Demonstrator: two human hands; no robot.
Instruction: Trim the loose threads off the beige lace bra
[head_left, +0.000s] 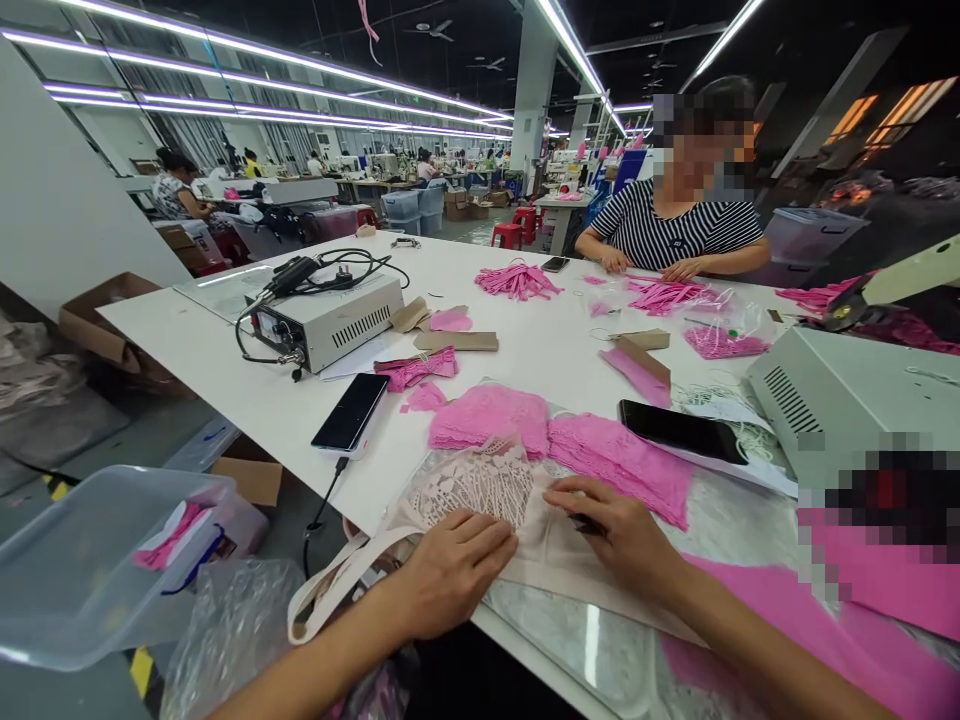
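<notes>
Since the beige lace garment [469,485] looks light, limp and snag-prone, its plain band [559,565] suits gripping; it's on the worktop [544,345], left hand [457,572] open atop, right hand [630,535] fingers narrow around small dark item [587,524].

I could not make out the small dark object [587,523] mostly covered by the curled right hand [611,525]. Coarse square blocks blurred the seated person's face and part of the right edge, where the pale green metal machine [862,385] was cut off. Both forearms ran out at the bottom.
</notes>
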